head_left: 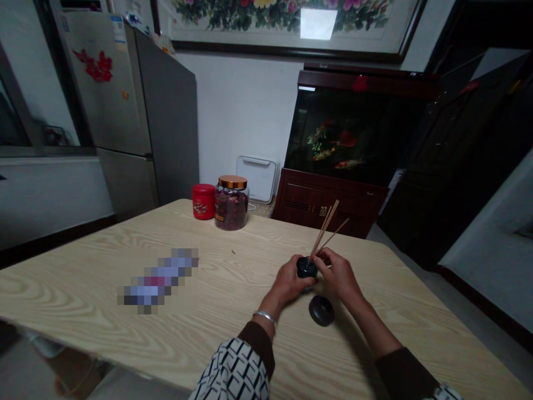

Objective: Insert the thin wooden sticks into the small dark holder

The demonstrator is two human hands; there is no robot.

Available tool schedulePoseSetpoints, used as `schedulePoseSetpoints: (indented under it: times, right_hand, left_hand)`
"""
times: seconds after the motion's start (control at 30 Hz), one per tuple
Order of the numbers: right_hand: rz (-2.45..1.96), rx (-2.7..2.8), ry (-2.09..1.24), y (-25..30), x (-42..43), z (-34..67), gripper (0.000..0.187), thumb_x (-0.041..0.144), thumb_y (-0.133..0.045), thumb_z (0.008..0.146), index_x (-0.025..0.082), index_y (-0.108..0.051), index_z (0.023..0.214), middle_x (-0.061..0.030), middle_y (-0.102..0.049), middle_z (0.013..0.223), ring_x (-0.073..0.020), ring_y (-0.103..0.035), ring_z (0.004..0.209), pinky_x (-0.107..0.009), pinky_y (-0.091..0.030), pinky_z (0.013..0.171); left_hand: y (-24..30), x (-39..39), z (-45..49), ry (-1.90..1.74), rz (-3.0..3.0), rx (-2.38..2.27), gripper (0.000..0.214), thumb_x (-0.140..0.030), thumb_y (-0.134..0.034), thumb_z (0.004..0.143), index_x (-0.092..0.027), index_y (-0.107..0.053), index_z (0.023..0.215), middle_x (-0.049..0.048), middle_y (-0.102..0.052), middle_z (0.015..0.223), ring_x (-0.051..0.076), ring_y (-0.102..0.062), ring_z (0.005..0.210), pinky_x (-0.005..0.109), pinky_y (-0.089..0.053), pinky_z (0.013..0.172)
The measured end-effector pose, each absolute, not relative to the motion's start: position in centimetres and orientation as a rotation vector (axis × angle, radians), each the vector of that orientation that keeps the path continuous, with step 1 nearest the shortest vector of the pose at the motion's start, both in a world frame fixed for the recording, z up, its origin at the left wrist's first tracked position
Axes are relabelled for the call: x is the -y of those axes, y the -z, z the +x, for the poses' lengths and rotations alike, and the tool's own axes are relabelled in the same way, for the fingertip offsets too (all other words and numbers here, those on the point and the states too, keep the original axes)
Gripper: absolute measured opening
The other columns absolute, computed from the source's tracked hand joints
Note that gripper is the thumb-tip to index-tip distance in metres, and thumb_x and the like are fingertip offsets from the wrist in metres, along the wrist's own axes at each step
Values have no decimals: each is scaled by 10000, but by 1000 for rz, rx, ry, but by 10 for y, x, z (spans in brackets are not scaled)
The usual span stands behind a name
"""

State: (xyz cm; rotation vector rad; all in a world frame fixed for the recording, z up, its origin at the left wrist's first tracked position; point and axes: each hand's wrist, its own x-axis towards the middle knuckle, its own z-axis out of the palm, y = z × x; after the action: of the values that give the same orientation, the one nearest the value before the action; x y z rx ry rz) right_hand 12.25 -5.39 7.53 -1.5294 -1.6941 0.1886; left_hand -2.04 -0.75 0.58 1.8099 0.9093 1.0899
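My left hand (288, 281) is wrapped round a small dark bottle (307, 268) that stands on the table. Thin brown reed sticks (323, 226) rise from the bottle's mouth, one leaning further right than the others. The fingers of my right hand (339, 273) pinch at the foot of the sticks, right beside the bottle's top. How many sticks they hold cannot be made out. Just in front of the bottle, a dark round ring-shaped cap (321, 310) lies on the wooden table (233, 316).
Near the table's far edge stand a red canister (204, 201) and a glass jar (231, 204) with a copper-coloured lid and dried contents. A pixelated item (160, 278) lies to the left. Beyond the table are a fish tank (337, 133) and a fridge (166, 116).
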Motion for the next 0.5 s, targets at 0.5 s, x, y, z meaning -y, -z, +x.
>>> schedulePoseSetpoints:
  times: [0.5]
  right_hand:
    - [-2264, 2189, 350, -35, 96, 194, 255, 173, -402, 883, 155, -656, 882, -152, -682, 948, -227, -643, 890, -297, -389, 725]
  left_hand:
    - [-1, 7, -19, -1128, 1800, -909, 613, -381, -801, 611, -193, -562, 1142, 48, -654, 960, 205, -596, 872, 307, -471, 781]
